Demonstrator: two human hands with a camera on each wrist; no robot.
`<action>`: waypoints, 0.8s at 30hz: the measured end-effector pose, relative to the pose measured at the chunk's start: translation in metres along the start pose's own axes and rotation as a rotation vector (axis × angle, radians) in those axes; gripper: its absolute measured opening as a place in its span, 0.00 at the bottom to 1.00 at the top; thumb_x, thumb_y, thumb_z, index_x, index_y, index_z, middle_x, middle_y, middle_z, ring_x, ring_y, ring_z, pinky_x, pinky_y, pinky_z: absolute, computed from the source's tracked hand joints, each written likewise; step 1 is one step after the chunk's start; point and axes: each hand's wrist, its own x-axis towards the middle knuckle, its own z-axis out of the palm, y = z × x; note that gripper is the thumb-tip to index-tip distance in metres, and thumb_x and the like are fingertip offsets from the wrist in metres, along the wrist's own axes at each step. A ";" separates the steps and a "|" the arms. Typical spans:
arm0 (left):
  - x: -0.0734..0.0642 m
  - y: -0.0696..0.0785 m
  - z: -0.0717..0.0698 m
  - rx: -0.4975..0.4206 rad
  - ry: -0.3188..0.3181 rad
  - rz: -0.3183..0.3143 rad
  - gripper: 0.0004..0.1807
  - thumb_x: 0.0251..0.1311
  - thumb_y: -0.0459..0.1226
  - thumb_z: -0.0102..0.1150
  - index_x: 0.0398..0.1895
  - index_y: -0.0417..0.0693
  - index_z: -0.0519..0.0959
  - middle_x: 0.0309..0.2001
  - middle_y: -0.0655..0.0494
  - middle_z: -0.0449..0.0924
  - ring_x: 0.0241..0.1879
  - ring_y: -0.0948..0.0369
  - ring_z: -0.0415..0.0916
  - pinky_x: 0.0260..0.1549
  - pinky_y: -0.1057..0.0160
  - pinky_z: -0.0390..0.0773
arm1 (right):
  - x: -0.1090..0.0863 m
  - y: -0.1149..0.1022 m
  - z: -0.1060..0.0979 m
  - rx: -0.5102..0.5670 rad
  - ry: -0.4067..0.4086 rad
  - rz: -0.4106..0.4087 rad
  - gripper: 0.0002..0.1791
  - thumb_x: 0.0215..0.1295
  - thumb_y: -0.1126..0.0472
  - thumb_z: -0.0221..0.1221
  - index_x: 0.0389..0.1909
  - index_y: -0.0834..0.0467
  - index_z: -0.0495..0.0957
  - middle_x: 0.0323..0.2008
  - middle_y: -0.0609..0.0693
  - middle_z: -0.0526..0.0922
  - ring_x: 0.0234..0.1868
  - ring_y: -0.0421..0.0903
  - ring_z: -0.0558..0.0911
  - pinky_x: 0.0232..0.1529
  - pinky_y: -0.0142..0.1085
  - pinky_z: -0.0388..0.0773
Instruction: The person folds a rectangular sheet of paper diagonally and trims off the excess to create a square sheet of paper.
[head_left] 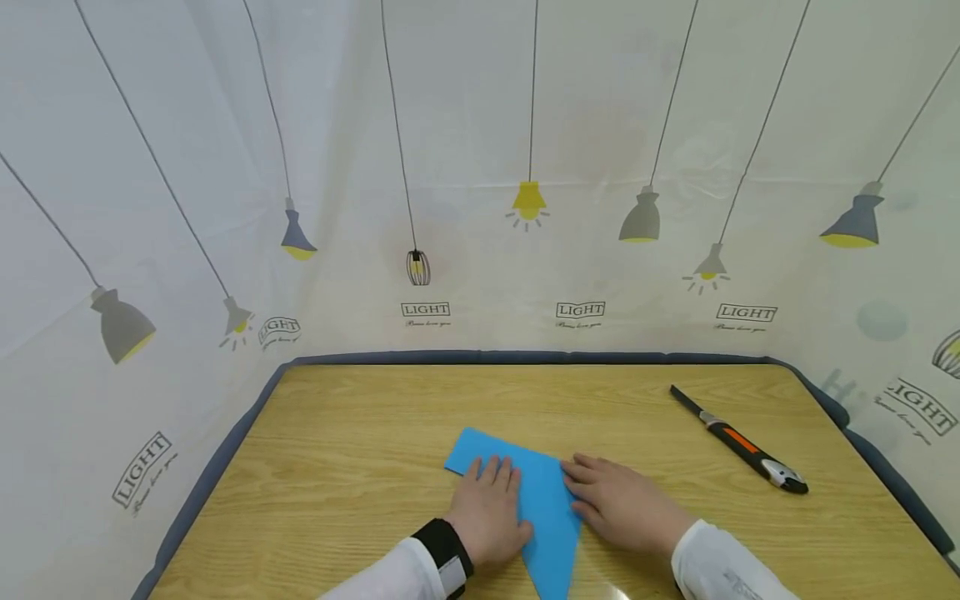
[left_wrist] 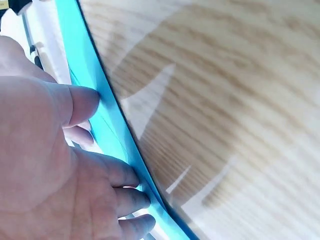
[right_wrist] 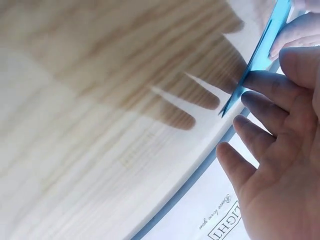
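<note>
A folded sheet of blue paper (head_left: 546, 500) lies on the wooden table, wide at the far end and tapering to a point at the near edge of the head view. My left hand (head_left: 487, 517) rests on its left part with fingers extended. At the right edge, the fingertips of my right hand (head_left: 626, 504) touch the sheet, its fingers fairly straight. In the left wrist view, the thumb and fingertips of the left hand (left_wrist: 60, 150) meet the paper (left_wrist: 114, 125). The right wrist view has the right hand's index finger against the paper's (right_wrist: 265, 50) edge.
A utility knife (head_left: 738, 440) with a black and orange handle lies on the table (head_left: 360, 433) to the right, its dark blade end pointing away. White curtains (head_left: 480, 125) printed with lamps surround the table along its dark border (head_left: 480, 357).
</note>
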 end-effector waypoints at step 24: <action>0.020 -0.018 0.001 -0.015 0.045 0.105 0.33 0.65 0.52 0.41 0.69 0.45 0.56 0.69 0.49 0.51 0.68 0.53 0.47 0.64 0.57 0.52 | -0.003 -0.045 0.004 0.045 0.034 -0.244 0.24 0.72 0.46 0.38 0.62 0.50 0.67 0.65 0.50 0.63 0.65 0.50 0.62 0.59 0.49 0.64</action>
